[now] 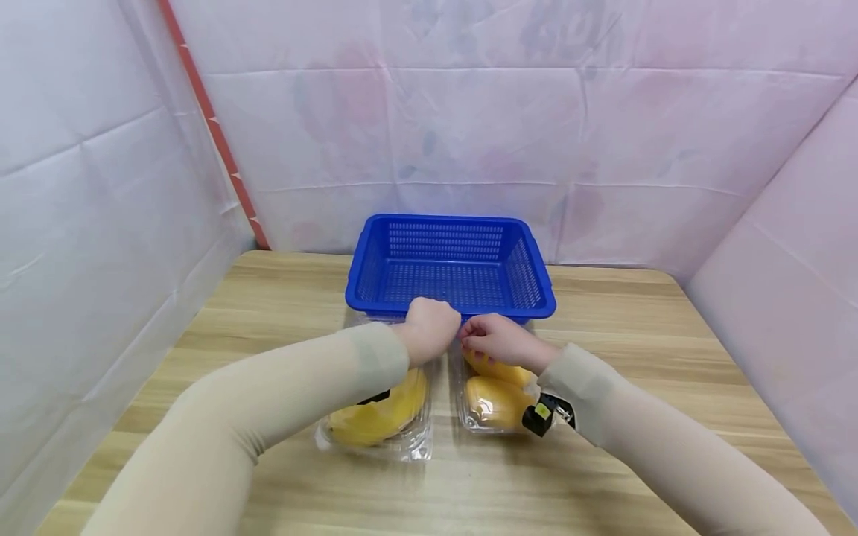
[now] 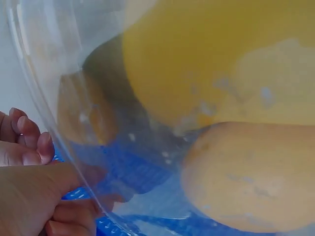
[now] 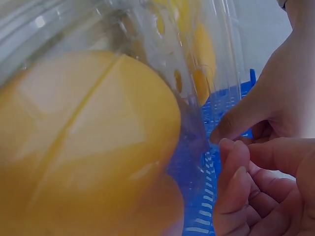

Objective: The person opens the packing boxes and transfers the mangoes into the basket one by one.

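Note:
A clear plastic box (image 1: 418, 447) with smooth yellow fruit (image 1: 375, 417), which look like mangoes, sits on the left in the head view. My left hand (image 1: 432, 329) is at its far edge, and the left wrist view shows that thumb through the clear rim, the hand pinching it. Another clear box (image 1: 472, 426), also with yellow oval fruit (image 1: 494, 402), stands on the right. Over its far left corner is my right hand (image 1: 504, 341), fingers curled and thumb tip against a fingertip. Whether anything thin lies between those fingertips cannot be made out.
Behind both boxes, a blue plastic basket (image 1: 450, 305) with perforated walls stands against the pale patterned curtain (image 1: 482, 134). The wood-grain table (image 1: 623, 320) extends to either side. White curtain walls rise at left and right.

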`<control>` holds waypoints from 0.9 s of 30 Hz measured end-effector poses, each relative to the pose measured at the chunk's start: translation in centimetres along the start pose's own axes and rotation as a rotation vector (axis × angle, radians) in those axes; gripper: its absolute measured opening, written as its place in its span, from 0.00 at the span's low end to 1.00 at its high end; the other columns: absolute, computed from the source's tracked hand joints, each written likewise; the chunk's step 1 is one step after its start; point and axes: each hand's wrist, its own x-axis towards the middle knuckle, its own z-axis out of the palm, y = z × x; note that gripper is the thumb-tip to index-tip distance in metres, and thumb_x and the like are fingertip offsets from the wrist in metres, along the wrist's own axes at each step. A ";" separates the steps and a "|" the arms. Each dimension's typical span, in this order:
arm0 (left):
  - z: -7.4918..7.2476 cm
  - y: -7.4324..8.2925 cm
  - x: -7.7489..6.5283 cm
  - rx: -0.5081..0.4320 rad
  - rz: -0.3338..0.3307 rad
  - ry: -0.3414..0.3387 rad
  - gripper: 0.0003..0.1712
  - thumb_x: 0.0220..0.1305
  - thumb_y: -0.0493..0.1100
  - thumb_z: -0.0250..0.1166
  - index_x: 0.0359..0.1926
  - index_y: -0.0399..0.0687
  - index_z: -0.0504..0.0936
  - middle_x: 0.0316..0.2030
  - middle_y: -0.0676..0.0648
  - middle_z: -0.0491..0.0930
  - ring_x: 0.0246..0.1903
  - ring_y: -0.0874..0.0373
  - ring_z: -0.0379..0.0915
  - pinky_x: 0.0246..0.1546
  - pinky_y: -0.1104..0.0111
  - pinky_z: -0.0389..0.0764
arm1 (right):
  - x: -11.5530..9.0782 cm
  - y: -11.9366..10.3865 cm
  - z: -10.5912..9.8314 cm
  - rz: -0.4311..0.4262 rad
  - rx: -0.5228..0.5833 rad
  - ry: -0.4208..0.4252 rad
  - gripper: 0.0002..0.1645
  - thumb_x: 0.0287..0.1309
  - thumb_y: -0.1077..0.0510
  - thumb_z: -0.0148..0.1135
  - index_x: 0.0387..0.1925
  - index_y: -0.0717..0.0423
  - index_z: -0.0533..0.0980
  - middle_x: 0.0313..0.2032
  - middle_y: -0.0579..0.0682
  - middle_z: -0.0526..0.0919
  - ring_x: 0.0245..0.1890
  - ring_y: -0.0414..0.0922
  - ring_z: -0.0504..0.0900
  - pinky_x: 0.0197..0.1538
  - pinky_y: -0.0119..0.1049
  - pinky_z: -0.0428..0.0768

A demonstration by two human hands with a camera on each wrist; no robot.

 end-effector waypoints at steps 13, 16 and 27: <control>1.1 -0.2 0.0 -0.028 -0.038 -0.041 0.10 0.66 0.44 0.58 0.28 0.54 0.82 0.20 0.55 0.76 0.21 0.64 0.69 0.24 0.66 0.79 | 1.7 0.1 0.8 -0.036 -0.042 -0.003 0.09 0.58 0.66 0.53 0.37 0.69 0.76 0.25 0.51 0.80 0.23 0.43 0.76 0.24 0.32 0.74; 1.3 -0.5 -0.2 -0.042 -0.053 -0.051 0.09 0.65 0.44 0.58 0.29 0.54 0.82 0.22 0.54 0.77 0.23 0.63 0.71 0.26 0.65 0.79 | 2.0 -0.1 0.9 -0.021 -0.052 -0.014 0.10 0.59 0.64 0.54 0.39 0.68 0.76 0.25 0.52 0.80 0.23 0.43 0.76 0.25 0.32 0.74; 0.6 -0.8 -0.6 -0.051 -0.065 0.000 0.08 0.65 0.45 0.59 0.32 0.54 0.84 0.24 0.53 0.79 0.25 0.61 0.75 0.25 0.64 0.80 | 2.9 -1.2 1.2 0.007 0.007 -0.042 0.15 0.62 0.64 0.53 0.48 0.66 0.76 0.38 0.61 0.82 0.23 0.44 0.81 0.29 0.37 0.81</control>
